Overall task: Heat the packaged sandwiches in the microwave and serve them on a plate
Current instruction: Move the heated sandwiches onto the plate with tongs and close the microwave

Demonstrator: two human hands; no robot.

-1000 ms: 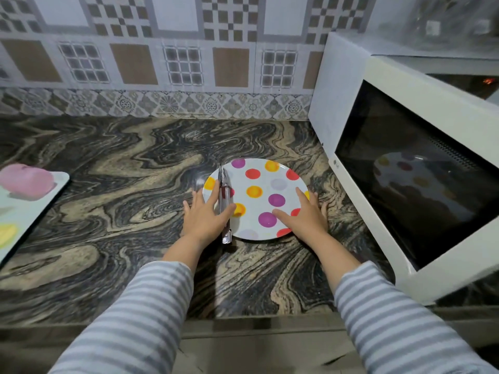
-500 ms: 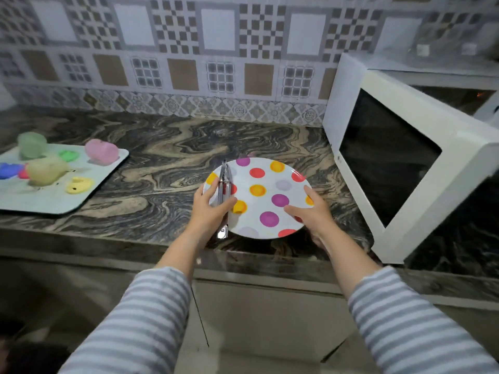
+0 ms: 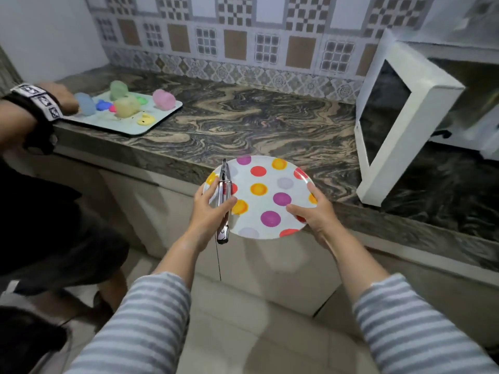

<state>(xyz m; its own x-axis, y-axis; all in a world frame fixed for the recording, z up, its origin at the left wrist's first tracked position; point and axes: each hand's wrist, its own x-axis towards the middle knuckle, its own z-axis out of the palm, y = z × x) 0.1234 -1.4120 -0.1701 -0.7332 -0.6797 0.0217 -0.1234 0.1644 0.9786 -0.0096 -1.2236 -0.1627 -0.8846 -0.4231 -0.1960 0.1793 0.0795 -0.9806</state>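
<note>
- At the front edge of the counter (image 3: 243, 125), we hold the polka-dot plate (image 3: 259, 197) in both hands, lifted so that its near half hangs out past the edge, over the floor.
- Our left hand (image 3: 209, 209) is closed on the plate's left rim and pins a pair of metal tongs (image 3: 224, 201) against it; the tongs lie lengthwise, their hinge end poking off the near rim.
- Our right hand (image 3: 314, 211) grips the right rim, thumb on top, fingers underneath.
- The plate is bare, and no packaged sandwiches show anywhere in view.
- The microwave (image 3: 437, 103) stands at the right end of the counter with its door (image 3: 391, 122) swung open; its cavity is too dark to read.
- We judge this the serving step: plate and tongs in hand, ready to fetch.
- The next move likely calls for keeping the plate level so the tongs don't slide.
- Another person's arm (image 3: 29, 112) reaches over a tray of coloured moulds (image 3: 151, 124) at the left end.
</note>
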